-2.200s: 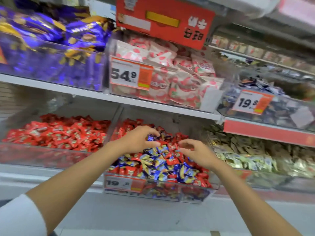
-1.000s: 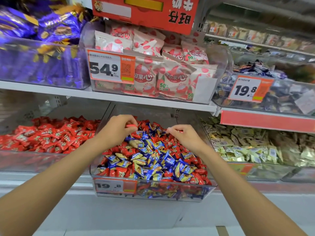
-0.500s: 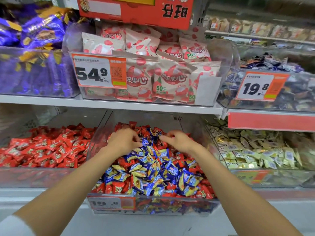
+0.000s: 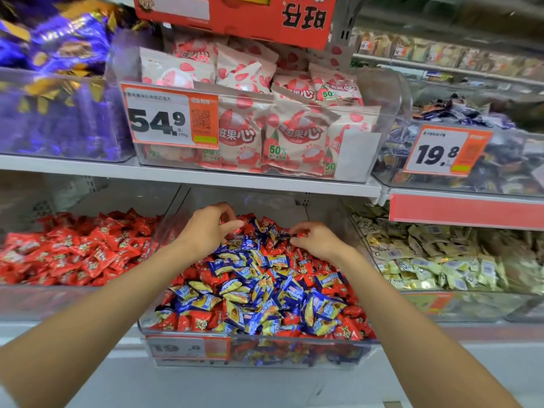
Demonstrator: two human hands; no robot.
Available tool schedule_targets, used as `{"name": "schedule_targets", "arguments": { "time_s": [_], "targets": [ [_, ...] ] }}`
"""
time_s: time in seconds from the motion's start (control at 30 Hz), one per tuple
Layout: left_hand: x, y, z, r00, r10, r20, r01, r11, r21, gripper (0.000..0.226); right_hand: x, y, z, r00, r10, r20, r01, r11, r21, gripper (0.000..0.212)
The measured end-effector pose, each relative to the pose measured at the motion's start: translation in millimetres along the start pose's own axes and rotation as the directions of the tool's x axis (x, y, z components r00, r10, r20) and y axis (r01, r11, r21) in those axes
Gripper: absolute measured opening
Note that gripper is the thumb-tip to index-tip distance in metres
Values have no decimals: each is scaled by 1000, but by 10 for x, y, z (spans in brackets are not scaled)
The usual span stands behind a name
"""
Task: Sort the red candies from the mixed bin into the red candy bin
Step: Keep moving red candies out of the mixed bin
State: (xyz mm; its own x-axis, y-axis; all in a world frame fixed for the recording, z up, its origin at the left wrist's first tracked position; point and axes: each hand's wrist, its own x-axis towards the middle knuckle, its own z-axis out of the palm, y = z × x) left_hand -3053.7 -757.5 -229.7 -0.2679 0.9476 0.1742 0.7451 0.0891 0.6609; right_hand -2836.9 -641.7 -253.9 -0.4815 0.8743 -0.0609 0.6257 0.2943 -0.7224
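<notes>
The clear mixed bin [image 4: 259, 341] sits in the middle of the lower shelf, heaped with blue-and-yellow and red wrapped candies [image 4: 253, 290]. Left of it stands the red candy bin [image 4: 53, 301], which holds only red candies [image 4: 76, 251]. Both my hands are over the back of the mixed pile. My left hand [image 4: 206, 231] has its fingers curled, with red wrappers showing under them. My right hand [image 4: 319, 241] pinches a red candy [image 4: 300, 233] between thumb and fingertips.
A bin of pale yellow-white candies [image 4: 435, 260] stands to the right. The upper shelf edge [image 4: 206, 176] hangs just above my hands, carrying bins of pink-white packets [image 4: 265, 136], purple sweets [image 4: 59, 113] and dark wrapped sweets [image 4: 471, 160]. A red sign [image 4: 235, 16] hangs overhead.
Both hands stayed at the back of the mixed bin, picking through the pile. My right hand now pinches a red candy, and the hands have drawn slightly apart.
</notes>
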Motion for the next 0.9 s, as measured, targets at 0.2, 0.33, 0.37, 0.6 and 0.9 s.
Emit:
{"name": "schedule_targets", "arguments": {
  "time_s": [0.2, 0.33, 0.37, 0.6, 0.9],
  "targets": [
    [-2, -20, 109, 999, 44, 22, -43, 998, -36, 15, 129, 71, 229, 993, -5, 114, 24, 987, -160, 70],
    [34, -3, 105, 999, 45, -3, -45, 999, -13, 26, 133, 37, 287, 988, -55, 145, 77, 985, -154, 36],
    [39, 2, 105, 999, 40, -16, -40, 999, -3, 26, 130, 45, 290, 989, -69, 132, 89, 985, -147, 31],
    [-3, -34, 77, 998, 35, -51, -34, 999, 12, 32, -4, -46, 194, 988, -134, 72, 124, 984, 124, 33],
    [268, -41, 264, 996, 54, -72, -59, 995, -81, 27, -256, -163, -172, 990, -130, 63, 121, 984, 134, 51]
  ]
}}
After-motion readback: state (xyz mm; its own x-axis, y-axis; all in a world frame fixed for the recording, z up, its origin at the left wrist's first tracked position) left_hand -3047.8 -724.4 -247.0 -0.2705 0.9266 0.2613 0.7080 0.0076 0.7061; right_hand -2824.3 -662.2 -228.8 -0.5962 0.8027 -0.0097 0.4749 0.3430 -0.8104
